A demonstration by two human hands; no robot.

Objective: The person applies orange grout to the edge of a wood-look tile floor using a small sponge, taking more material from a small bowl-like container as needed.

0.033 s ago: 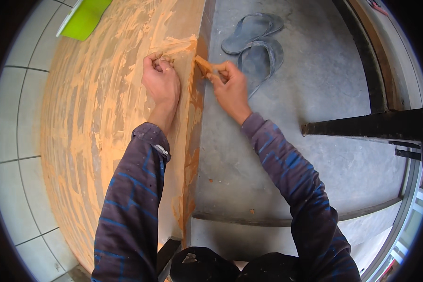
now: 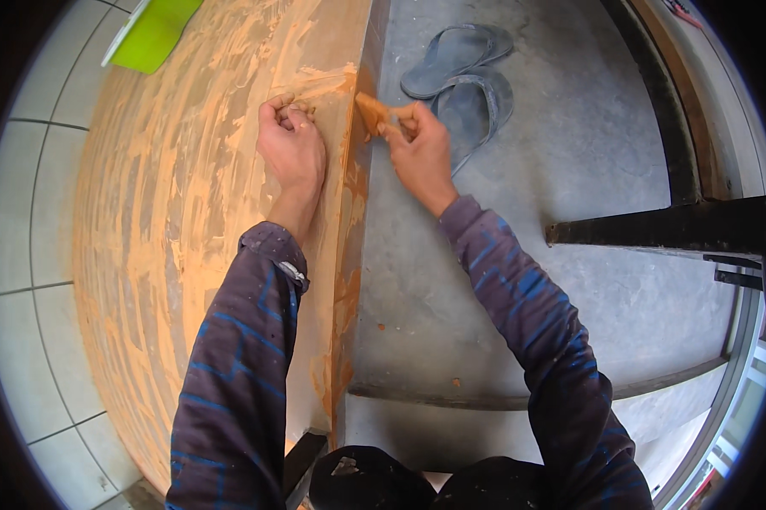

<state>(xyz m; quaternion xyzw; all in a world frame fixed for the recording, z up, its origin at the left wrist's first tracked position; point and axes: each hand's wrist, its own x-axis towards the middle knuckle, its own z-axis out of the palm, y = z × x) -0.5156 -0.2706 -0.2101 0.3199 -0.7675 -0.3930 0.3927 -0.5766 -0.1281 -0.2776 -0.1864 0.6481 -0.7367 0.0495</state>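
A wooden board (image 2: 183, 170) streaked with pale orange filler runs front to back, with darker orange smears along its right edge (image 2: 345, 212). My left hand (image 2: 291, 149) rests on the board near that edge, fingers curled; whatever they might hold is hidden. Just right of the edge, my right hand (image 2: 421, 153) pinches a small flat spreader (image 2: 368, 109) coated in orange filler, its blade at the board's side face.
Grey flip-flops (image 2: 451, 68) lie on a concrete surface (image 2: 485, 340) to the right. A green plastic container (image 2: 145, 42) is at the upper left, near white floor tiles (image 2: 30, 357). A black metal frame (image 2: 655, 221) juts in from the right.
My right hand and the spreader have shifted slightly upward along the board's edge. My left hand has not visibly moved.
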